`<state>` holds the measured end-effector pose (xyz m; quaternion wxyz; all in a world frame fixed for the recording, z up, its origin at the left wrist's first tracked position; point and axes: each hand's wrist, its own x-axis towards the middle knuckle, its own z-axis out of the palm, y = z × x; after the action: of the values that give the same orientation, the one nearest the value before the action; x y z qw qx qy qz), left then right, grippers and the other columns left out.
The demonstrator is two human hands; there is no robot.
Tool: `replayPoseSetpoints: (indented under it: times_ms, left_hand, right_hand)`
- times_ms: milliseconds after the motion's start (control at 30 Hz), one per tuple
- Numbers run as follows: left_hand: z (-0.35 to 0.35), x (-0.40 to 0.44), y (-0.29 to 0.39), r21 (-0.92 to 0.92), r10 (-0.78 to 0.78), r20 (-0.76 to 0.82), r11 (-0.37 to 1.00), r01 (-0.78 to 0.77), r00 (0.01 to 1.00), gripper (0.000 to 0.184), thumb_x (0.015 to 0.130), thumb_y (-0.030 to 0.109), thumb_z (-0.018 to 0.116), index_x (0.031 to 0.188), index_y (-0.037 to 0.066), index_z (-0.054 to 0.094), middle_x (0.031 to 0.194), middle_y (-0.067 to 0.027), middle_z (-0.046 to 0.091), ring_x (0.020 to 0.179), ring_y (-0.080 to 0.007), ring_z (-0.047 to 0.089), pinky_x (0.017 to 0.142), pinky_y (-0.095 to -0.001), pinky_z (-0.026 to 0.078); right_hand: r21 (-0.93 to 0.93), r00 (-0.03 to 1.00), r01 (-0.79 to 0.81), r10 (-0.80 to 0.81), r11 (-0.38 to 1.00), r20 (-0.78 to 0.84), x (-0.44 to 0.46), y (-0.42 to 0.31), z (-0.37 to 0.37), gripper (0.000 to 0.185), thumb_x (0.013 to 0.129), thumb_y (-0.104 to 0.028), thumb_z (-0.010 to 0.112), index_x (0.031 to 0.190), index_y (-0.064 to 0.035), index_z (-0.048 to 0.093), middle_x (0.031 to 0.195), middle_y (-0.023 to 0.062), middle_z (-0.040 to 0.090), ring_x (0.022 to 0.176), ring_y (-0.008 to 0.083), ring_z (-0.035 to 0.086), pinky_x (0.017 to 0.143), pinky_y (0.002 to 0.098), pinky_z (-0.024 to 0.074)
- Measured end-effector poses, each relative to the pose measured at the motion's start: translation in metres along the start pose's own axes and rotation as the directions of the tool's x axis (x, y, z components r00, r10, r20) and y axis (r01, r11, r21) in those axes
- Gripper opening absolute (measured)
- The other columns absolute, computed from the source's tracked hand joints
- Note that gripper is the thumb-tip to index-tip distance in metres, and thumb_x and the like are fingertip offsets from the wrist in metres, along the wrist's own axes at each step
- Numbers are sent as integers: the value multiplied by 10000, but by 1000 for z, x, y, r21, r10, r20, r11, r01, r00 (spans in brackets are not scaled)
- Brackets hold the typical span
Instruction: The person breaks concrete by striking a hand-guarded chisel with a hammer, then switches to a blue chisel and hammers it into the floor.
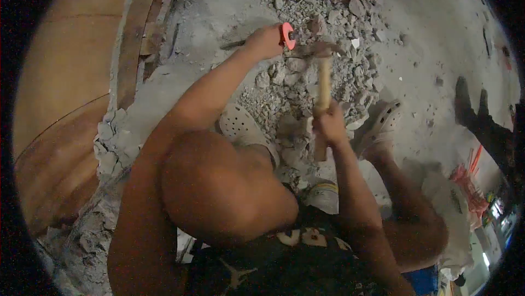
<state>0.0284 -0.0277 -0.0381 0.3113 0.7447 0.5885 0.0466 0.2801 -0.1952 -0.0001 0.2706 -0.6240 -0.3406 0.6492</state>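
My left hand (pixel 267 42) is closed round a chisel grip with an orange-red round guard (pixel 289 36); the tool's dark end shows at the guard's right, and a dark shaft shows left of the hand. My right hand (pixel 330 125) is wrapped round the wooden handle of a hammer (pixel 324 85). The hammer's dark head is up, just right of the guard, with a small gap between them. Below both tools lies a heap of broken grey rubble (pixel 295 71).
Wooden boards (pixel 82 39) with a broken concrete edge lie at the left. My light clogs (pixel 243 125) stand on either side of the rubble. A pale sack (pixel 445 219) and red plastic (pixel 471 186) are at the lower right. A dark shadow falls on the right floor.
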Motion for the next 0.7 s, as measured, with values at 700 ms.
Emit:
replayPoseSetpoints:
  times_ms: [700]
  left_hand:
    - [-5, -6, 17, 25, -72, 46, 997, 71, 996, 347, 818, 237, 624, 1132, 97, 570, 1002, -177, 661, 934, -370, 635, 789, -451, 505]
  right_hand:
    - [-115, 929, 53, -91, 992, -358, -7, -34, -62, 202, 885, -189, 599, 955, -3, 570, 791, 68, 614, 682, 154, 567, 603, 316, 477]
